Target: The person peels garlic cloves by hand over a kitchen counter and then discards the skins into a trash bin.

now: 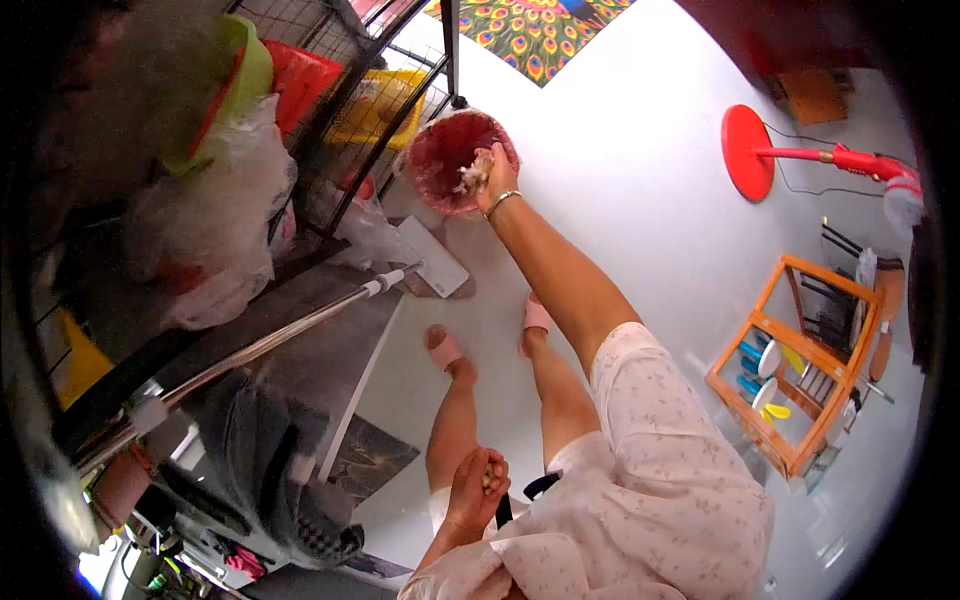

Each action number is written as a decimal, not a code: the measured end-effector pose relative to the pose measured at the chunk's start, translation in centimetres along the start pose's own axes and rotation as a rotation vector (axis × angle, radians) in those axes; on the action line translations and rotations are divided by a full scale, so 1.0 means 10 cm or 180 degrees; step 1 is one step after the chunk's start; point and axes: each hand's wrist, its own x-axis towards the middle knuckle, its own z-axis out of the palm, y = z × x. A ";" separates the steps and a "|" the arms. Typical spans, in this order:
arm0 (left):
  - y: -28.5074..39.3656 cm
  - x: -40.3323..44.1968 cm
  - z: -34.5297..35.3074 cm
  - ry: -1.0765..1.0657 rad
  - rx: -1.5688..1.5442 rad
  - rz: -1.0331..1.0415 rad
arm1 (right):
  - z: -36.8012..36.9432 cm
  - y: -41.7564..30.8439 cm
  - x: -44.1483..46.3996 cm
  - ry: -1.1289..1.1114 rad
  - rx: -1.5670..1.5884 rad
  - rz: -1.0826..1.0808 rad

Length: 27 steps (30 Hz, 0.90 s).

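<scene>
My right hand (pixel 495 178) reaches over a red waste bin (pixel 443 180) lined with a clear bag. Its fingers are closed around a clump of whitish, papery scraps (pixel 472 177) that look like peelings. The scraps hang above the bin's opening. A bracelet circles that wrist. Near my lap, my left hand (pixel 475 490) is curled around several small, pale brown pieces (pixel 490 476). Their kind is too small to make out, and the fingers partly cover them.
A black wire rack (pixel 375 110) with a yellow basket (pixel 385 105) and plastic bags stands left of the bin. A flat mop (pixel 432 258) leans across the left side. To the right are a red-based stand (pixel 748 153) and an orange-framed rack (pixel 755 400). A peacock-patterned mat (pixel 540 35) lies ahead.
</scene>
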 end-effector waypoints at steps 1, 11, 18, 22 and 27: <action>-0.01 0.08 -0.02 0.0073 -0.0122 0.0048 | -0.07 0.06 0.22 0.0000 -0.0020 0.0034; -0.05 0.42 -0.18 0.0227 -0.0459 0.0073 | -0.60 0.19 1.08 -0.0691 -0.2294 -0.1199; -0.07 0.54 -0.22 0.0318 -0.0402 -0.0030 | 0.05 -0.06 0.47 -0.0155 -0.4451 -0.1825; -0.12 0.63 -0.27 0.0329 -0.0487 0.0009 | -0.17 0.11 0.74 -0.1048 -0.5031 -0.2041; -0.09 0.50 -0.18 0.0274 -0.0414 0.0151 | -0.25 0.14 0.67 -0.0836 -0.3630 -0.1206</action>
